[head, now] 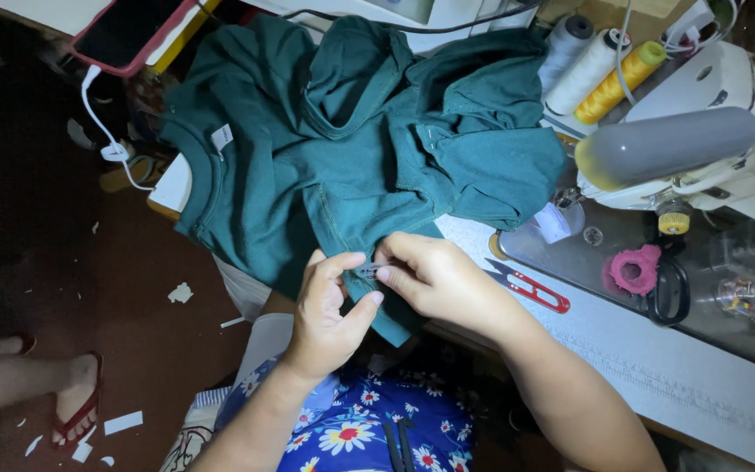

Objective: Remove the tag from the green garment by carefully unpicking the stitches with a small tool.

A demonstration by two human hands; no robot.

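Observation:
A dark green shirt (342, 149) lies bunched over the edge of the sewing table, with a small white tag at its collar. My left hand (329, 306) pinches the shirt's lower hem between thumb and fingers. My right hand (434, 275) meets it from the right and grips the same bit of hem, where a small pale label (370, 267) shows between the fingertips. Both hands touch each other over the fabric.
Red-handled thread snips (530, 287) lie on the white table right of my hands. Black scissors with a pink scrap (648, 275) rest by the sewing machine (701, 140). Thread cones (600, 70) stand behind. Another person's sandalled foot (76, 398) is on the littered floor.

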